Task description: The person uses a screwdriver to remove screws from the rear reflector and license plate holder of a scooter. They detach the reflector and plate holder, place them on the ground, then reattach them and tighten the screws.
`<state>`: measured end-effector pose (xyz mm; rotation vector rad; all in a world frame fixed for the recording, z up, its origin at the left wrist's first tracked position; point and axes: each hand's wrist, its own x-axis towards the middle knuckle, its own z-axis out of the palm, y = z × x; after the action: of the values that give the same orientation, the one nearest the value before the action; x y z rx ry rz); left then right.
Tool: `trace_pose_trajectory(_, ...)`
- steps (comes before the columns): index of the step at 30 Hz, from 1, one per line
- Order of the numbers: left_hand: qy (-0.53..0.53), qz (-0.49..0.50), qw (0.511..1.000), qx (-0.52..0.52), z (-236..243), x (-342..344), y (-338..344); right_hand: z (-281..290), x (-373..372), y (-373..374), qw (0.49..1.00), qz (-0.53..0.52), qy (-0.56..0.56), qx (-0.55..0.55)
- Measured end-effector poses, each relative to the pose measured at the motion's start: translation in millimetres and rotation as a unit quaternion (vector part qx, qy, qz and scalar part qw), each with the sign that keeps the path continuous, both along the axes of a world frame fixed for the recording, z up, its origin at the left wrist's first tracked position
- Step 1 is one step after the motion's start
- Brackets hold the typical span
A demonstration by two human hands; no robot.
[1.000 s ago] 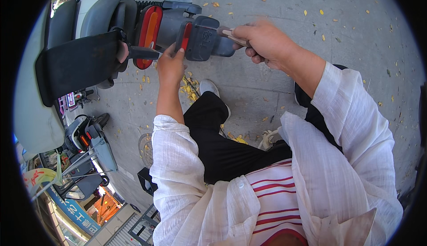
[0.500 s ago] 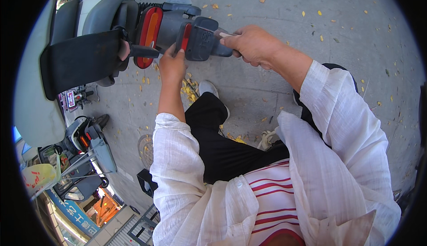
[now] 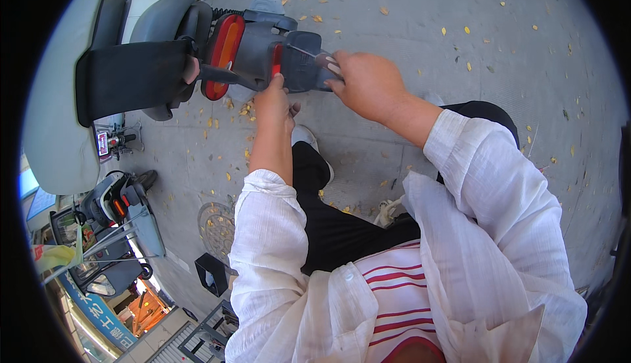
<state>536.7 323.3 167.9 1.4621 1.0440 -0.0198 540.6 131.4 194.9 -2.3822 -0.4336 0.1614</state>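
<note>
By the near edge of the scooter mudguard (image 3: 255,46), the red reflector (image 3: 277,58) is still attached; left hand (image 3: 273,103) touches it, hold unclear; right hand (image 3: 371,84) clasps a screwdriver (image 3: 328,65).

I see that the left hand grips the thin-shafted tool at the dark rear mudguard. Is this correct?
Not the left hand: the head view shows the right hand gripping the thin-shafted tool at the dark rear mudguard.
</note>
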Motion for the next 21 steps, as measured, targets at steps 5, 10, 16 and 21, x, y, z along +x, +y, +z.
trace_pose_trajectory(5, 0.057, -0.052, 0.996, 0.038, -12.5, -0.8, 12.9, -5.5, 13.5, 1.6, 0.961, -0.088, 0.153, 0.213)
trace_pose_trajectory(10, 0.074, -0.181, 0.977, 0.086, -35.3, -4.6, 33.7, -5.8, 21.6, -5.4, 0.961, -0.077, 0.144, 0.223)
trace_pose_trajectory(16, 0.067, -0.22, 0.958, 0.169, -42.8, 1.2, 53.1, -3.9, 7.4, -10.2, 0.989, -0.002, -0.142, 0.032)
trace_pose_trajectory(21, 0.02, -0.219, 0.946, 0.238, -28.4, 2.1, 60.0, 7.8, 23.6, -8.7, 0.932, -0.097, 0.236, 0.259)
